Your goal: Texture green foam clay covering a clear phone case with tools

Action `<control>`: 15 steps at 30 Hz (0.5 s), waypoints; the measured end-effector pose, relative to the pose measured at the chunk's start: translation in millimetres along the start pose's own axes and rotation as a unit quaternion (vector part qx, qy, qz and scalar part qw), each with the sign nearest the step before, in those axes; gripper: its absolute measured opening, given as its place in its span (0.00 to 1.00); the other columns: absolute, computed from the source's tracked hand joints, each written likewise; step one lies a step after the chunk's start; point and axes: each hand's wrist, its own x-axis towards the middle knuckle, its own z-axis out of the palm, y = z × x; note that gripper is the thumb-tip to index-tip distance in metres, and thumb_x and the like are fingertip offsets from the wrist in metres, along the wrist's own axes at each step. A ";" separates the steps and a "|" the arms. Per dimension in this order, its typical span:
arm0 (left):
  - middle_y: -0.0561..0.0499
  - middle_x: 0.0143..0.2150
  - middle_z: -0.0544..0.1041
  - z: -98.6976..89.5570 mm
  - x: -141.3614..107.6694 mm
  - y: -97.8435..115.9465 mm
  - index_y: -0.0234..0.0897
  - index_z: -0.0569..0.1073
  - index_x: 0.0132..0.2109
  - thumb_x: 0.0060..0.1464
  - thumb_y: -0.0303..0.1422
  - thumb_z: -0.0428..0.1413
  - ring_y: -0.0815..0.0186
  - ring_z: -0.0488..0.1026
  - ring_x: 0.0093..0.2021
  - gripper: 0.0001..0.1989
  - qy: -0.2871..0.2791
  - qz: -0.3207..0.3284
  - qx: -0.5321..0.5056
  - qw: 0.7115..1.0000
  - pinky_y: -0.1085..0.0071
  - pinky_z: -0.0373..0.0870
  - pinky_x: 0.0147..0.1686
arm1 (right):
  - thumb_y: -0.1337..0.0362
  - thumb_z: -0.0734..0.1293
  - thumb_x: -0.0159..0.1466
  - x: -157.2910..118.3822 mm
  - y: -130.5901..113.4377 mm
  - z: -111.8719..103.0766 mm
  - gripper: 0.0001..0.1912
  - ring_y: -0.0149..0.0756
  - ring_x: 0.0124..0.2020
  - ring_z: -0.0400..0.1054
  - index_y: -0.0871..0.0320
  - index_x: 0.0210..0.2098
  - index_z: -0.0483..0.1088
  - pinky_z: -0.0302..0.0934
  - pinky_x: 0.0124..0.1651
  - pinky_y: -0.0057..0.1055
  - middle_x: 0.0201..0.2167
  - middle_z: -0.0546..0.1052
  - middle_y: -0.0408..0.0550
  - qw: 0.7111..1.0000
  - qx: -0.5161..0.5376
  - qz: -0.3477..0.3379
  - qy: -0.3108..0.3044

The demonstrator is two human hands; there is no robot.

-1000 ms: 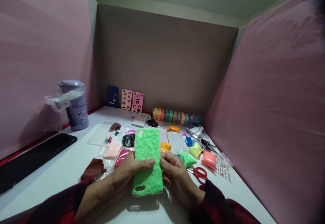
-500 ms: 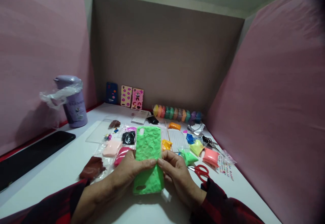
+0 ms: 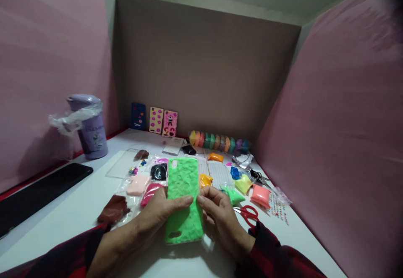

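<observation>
Both my hands hold a phone case coated in bumpy bright green clay, lifted a little above the white table. My left hand grips its left edge, thumb lying across the green face. My right hand grips the right edge, thumb touching the clay near the left thumb. An oval hole shows near the case's near end.
Small clay packets lie around: brown, pink, black, orange, yellow-green, salmon. Red scissors lie to the right. Three decorated cases and a clay row line the back wall. A purple cup stands left.
The green case has shifted slightly in my hands and my thumbs have moved closer together on its face. The view has tilted a little.
</observation>
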 end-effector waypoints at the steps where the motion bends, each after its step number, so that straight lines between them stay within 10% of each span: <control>1: 0.41 0.31 0.81 0.1 0.0 0.2 0.31 0.77 0.40 0.43 0.33 0.66 0.57 0.77 0.28 0.16 0.007 0.003 -0.003 1.000 0.64 0.75 0.30 | 0.54 0.74 0.50 -0.4 -0.5 0.4 0.19 0.22 0.17 0.49 0.60 0.24 0.64 0.41 0.20 0.21 0.16 0.61 0.36 1.000 0.002 0.001 -0.004; 15: 0.40 0.37 0.81 -9.3 3.2 -11.9 0.31 0.77 0.45 0.38 0.27 0.67 0.54 0.78 0.33 0.22 -0.034 0.017 -0.065 0.997 0.65 0.75 0.31 | 0.50 0.72 0.52 -0.1 -1.3 1.5 0.21 0.22 0.17 0.51 0.59 0.25 0.62 0.46 0.21 0.21 0.16 0.60 0.36 1.000 -0.011 0.013 0.012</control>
